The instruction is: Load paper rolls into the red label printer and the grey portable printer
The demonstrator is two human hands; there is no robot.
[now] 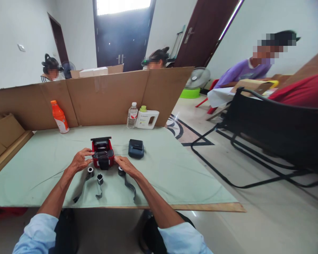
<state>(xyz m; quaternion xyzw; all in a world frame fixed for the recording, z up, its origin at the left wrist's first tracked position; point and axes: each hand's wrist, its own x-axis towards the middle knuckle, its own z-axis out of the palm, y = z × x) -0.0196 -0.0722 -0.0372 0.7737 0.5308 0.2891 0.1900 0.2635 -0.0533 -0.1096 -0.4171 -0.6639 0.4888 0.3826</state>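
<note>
In the head view, the red machine (pixel 103 154) is standing on the pale green bench (pixel 169 169), in the front middle part, between the two hands. Its dark lid (pixel 101 139) is standing open at the back, and a wide black strip (pixel 104 163) is hanging over its front.

The left hand (pixel 81 160) is reaching to the machine's left side; its fingers are touching there, somewhat spread. The right hand (pixel 125 164) is touching the lower right side with its fingertips. For both hands, I cannot tell whether the fingers are gripping the machine or only resting against it.

Nearer to the person, three small rolls are trailing strips on the cloth: a left roll (pixel 90 171), a middle roll (pixel 100 179) and a right roll (pixel 121 171), this last one being just below the right hand. A dark blue device (pixel 136 149) is lying to the right of the machine, apart from it.

Farther back, an orange bottle (pixel 59 117), a clear bottle (pixel 132 115) and a white jug (pixel 147 119) are standing before a cardboard screen (pixel 108 98). At the right, a person in purple (pixel 243 74) is sitting beyond a black chair (pixel 267 130).
</note>
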